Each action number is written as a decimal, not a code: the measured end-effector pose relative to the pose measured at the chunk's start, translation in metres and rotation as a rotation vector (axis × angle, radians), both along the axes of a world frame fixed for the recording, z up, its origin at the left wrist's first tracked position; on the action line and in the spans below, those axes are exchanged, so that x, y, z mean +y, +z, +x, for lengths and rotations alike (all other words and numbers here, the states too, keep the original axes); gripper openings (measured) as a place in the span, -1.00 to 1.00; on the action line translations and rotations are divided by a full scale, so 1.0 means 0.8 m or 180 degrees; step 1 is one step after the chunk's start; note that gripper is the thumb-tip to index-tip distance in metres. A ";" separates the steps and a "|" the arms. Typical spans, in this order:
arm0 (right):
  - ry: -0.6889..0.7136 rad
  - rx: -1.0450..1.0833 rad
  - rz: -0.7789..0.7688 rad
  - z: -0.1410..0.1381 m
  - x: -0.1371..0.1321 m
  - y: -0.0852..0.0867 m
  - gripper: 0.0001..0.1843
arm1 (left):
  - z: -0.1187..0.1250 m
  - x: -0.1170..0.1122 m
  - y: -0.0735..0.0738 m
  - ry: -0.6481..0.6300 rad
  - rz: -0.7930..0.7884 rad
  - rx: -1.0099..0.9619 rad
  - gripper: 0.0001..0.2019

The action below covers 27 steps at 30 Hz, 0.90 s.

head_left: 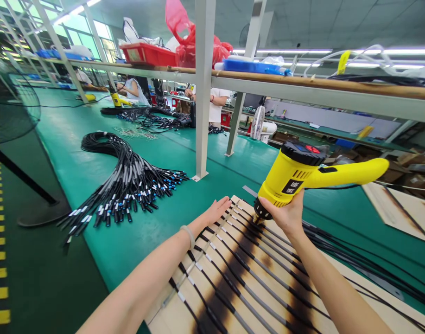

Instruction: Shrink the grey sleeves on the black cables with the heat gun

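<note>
One scorched wooden board [160, 313] nearest, carrying roughly a dozen parallel black cables [254, 273], spaced side by side. Left hand [215, 211] open, flat across them, pinning them in place. Right hand [280, 214] wrapped round one yellow heat gun [295, 174], nozzle angled down at the cables. Beyond, one large cable bundle [125, 185] on the green bench [94, 250]; second tangled bundle [156, 118] farther, near a person [215, 106].

Dark green floor [48, 283] (tall windows [90, 39] beyond)
</note>
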State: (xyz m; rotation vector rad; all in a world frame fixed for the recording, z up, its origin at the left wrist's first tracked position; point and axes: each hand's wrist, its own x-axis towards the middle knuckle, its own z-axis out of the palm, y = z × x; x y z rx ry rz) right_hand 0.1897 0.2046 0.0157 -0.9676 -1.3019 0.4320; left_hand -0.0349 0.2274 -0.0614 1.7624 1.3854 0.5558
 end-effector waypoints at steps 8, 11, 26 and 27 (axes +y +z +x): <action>-0.0092 0.0088 -0.0033 0.010 0.027 -0.010 -0.18 | -0.001 0.002 -0.003 -0.0072 0.0060 0.0022 -0.26; -0.0048 0.0152 -0.0030 0.008 0.021 -0.009 -0.19 | -0.002 0.003 -0.006 -0.0074 0.0071 0.0037 -0.27; 0.0030 0.0192 -0.0051 0.018 -0.046 -0.004 -0.19 | -0.002 0.004 -0.001 -0.0102 0.0058 0.0121 -0.25; 0.0034 0.0174 -0.0032 0.021 -0.051 -0.003 -0.21 | -0.004 0.002 0.001 -0.0090 0.0062 0.0143 -0.22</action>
